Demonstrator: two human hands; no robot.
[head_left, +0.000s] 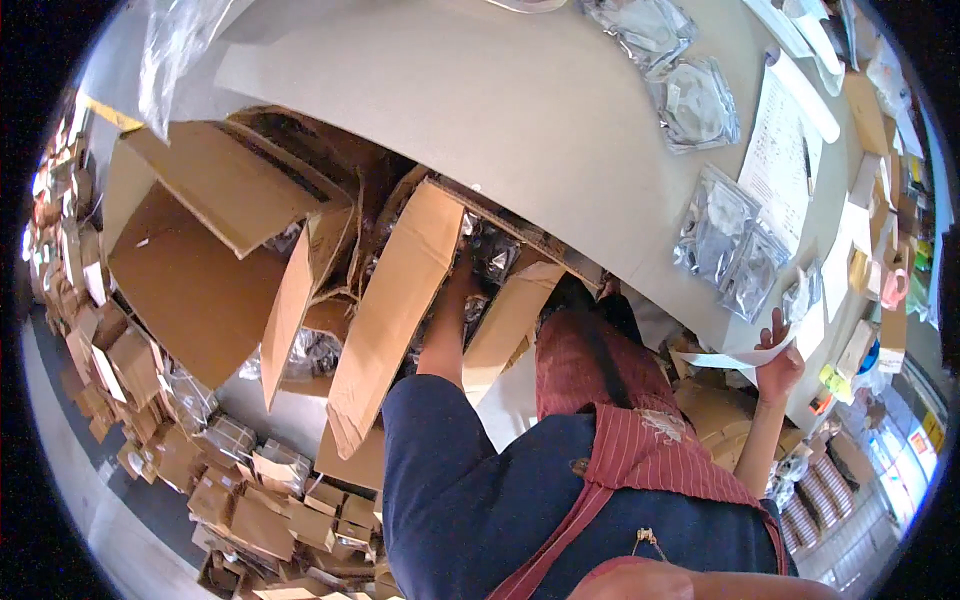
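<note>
My left hand [461, 272] reaches down into an open cardboard box [395, 310] under the table's edge. Shiny clear plastic bags [495, 253] with dark contents lie around it. Shade and the bags hide its fingers. At the table's right end, my right hand [779, 372] pinches a thin white sheet of paper [735, 358]. Just beyond that hand, a small clear plastic bag [802, 293] lies on the tabletop.
The grey table [450, 80] bears bagged parts [715, 230], a handwritten sheet [780, 150] and a pen [807, 165]. Another open carton [200, 280] stands at the left. Many small cardboard boxes [260, 510] cover the floor behind.
</note>
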